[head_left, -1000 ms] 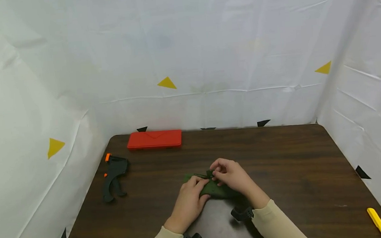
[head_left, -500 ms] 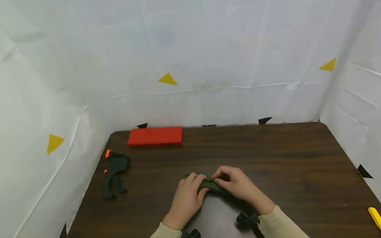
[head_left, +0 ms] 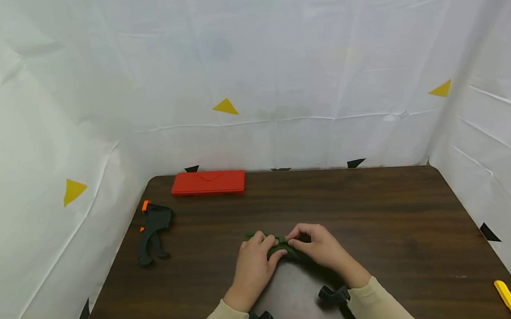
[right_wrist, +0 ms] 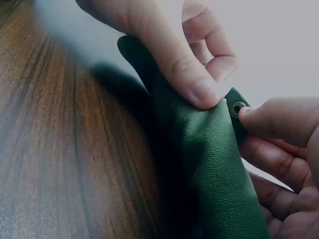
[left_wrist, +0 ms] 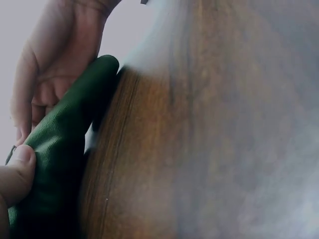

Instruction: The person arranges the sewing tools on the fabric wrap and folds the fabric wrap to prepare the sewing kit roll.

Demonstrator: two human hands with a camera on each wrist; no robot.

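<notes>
A soft green fabric pouch (right_wrist: 219, 174) stands on edge between the two hands above the near middle of the table. My left hand (head_left: 253, 266) grips it, with the thumb on the near face and the fingers over the top. Beside the left thumb, my right hand (head_left: 321, 246) pinches a small green tab (right_wrist: 238, 125) between thumb and fingers. A round metal snap (right_wrist: 238, 106) shows on this tab at the right thumb's tip. In the left wrist view, the pouch's smooth long side (left_wrist: 55, 144) faces the camera. Fingers hide part of its upper edge.
A red case (head_left: 208, 182) lies at the back left of the dark wooden table (head_left: 375, 210). Left of the hands is a black clamp-like tool (head_left: 154, 231) with orange parts. A yellow-handled object (head_left: 509, 299) lies by the right edge. White sheeting (head_left: 276, 69) encloses the table's back and sides.
My right hand's fingers have come down onto the tab. The pouch has tipped from showing its broad face to a narrower edge, still held by my left hand. The head view has shifted slightly.
</notes>
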